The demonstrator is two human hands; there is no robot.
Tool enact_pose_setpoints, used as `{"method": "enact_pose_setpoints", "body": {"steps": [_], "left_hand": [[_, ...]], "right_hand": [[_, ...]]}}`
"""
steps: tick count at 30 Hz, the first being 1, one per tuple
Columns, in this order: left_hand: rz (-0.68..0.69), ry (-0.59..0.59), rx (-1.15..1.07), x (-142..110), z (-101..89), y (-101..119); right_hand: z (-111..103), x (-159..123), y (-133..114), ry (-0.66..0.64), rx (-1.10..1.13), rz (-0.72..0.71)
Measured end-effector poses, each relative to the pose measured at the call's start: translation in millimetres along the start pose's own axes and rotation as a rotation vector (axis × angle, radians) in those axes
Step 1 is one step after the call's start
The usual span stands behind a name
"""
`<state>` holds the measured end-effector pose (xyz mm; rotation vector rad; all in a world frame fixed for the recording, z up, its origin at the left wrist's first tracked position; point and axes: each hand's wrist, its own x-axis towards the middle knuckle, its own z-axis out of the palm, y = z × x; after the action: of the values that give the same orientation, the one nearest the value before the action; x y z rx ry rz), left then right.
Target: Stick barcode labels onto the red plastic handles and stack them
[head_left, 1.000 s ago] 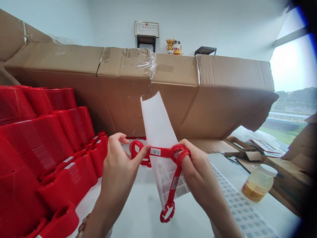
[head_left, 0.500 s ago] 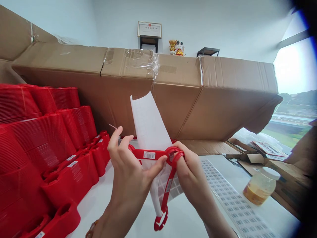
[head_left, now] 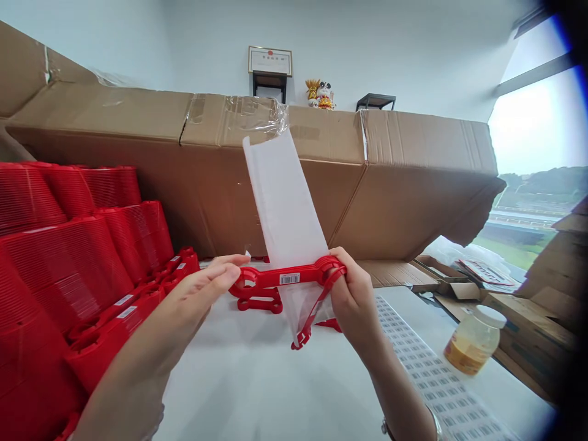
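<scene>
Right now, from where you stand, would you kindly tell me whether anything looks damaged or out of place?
Yes: the large cardboard carton looks damaged. Its right end is torn into a ragged edge instead of a straight fold, and clear tape bunches over a seam on top, which suggests a repair.

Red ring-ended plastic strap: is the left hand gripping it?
No, the left hand is open, fingers straight; the right hand grips the red ring-ended plastic strap at one ring.

Your view is bright, with daylight blowing out the window [head_left: 535, 122] at right; the frame's right edge darkens into a blue-fringed, warped blur.
</scene>
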<state>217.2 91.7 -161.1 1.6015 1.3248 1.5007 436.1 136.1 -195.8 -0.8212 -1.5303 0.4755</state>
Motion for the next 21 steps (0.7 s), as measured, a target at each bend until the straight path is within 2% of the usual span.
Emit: {"method": "enact_pose_setpoints", "body": {"steps": [2, 3, 5, 12, 17, 19, 21], "left_hand": [[-0.102, -0.266, -0.11, 6.2, -7.4, -2.2], [-0.126, -0.356, -0.149, 9.2, -10.9, -3.8], [-0.12, -0.411, -0.186, 13.7, -15.5, -6.8], [-0.117, -0.445, -0.205, 18.4, -12.6, -12.0], [-0.137, -0.447, -0.252, 17.6, -7.0, -9.3], [-0.167, -0.383, -0.222, 14.3, -2.6, -7.8], [-0.138, -0.18, -0.099, 8.6, 2.7, -6.2]], "right_hand": [[-3.4, 1.1, -0.2, -0.028, -0.015, 0.008], [-5.4, 1.5, -0.6, -0.046, -0.016, 0.023], [-10.1, 2.5, -1.2, -0.091, -0.002, 0.063], [-30.1, 9.3, 0.0, -0.255, 0.057, 0.193], [-35.1, 8.9, -5.8, -0.294, 0.057, 0.245], [-32.9, 6.7, -7.8, -0.256, 0.027, 0.233], [-29.9, 3.7, -8.8, -0.188, -0.023, 0.233]]}}
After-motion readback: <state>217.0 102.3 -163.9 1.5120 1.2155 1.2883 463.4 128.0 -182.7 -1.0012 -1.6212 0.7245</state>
